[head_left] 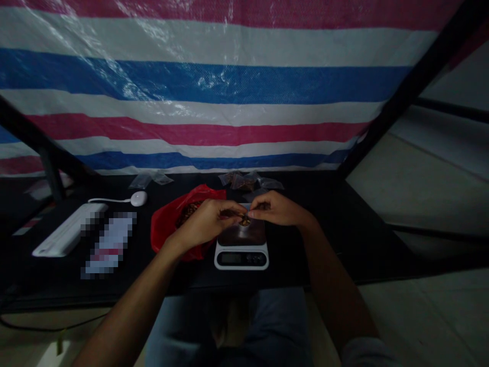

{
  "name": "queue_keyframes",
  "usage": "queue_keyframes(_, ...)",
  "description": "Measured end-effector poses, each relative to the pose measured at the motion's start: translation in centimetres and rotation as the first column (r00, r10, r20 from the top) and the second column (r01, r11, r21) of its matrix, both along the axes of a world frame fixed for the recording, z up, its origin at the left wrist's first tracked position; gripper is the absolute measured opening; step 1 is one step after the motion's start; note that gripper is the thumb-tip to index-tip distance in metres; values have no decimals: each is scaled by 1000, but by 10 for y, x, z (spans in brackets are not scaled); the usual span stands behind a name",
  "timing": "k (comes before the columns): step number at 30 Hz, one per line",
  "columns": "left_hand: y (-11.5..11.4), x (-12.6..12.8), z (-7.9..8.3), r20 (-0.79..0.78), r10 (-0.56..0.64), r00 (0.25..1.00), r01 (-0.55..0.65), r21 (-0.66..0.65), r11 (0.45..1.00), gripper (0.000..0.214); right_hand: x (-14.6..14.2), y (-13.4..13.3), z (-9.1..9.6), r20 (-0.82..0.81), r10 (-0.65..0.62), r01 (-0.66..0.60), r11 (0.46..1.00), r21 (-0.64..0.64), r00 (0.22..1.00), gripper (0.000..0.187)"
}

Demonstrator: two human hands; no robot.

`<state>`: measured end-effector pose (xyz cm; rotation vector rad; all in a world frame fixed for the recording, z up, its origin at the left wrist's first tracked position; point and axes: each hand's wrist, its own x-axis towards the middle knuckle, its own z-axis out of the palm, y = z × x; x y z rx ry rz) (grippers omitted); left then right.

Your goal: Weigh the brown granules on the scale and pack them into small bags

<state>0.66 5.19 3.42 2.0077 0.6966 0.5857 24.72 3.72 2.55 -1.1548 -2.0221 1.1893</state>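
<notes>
Striped tarpaulin (191, 81) in red, white and blue hangs behind the black tabletop (49, 275) on my feed. A small brownish clump (244, 221) sits at the fingertips of the left grip (202, 224) and the right grip (275, 209), just above a small metal cup (243, 231) on a digital kitchen scale (241, 260). Both grips are pressed together in a pinch, though the light is too dim for me to tell exactly what each one holds. The scale sits directly beneath them. Under and just beside the left grip lies a red plastic bag (168, 227) with brown pieces (187, 214) inside. Beyond both grips, near the tabletop's far edge, I can make out small clear bags (244, 181) with brown contents. Well left of the left grip lie a white computer mouse (138, 199), a long white device (69, 229) and a pixelated item (110, 244).
</notes>
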Motion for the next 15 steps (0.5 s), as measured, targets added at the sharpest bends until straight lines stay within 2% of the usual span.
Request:
queue_keyframes(5, -1, -1, -1, 18, 30, 999, -30, -21, 999, 18, 0, 1, -2, -3, 1, -1, 1000, -10, 1000, 28)
queue_keyframes(11, 0, -5, 2, 36, 41, 998, -41, -4, 999, 20, -1, 3, 0, 47, -4, 2, 999, 51, 999, 29)
queue_keyframes(13, 1, -11, 4, 36, 76, 996, -76, 18, 997, 22, 0, 6, -3, 36, -49, 46, 997, 65, 998, 27)
queue_keyframes(15, 3, -22, 7, 21, 136, 990, -137, 41, 990, 24, 3, 11, -8, 26, -165, 161, 980, 115, 986, 26)
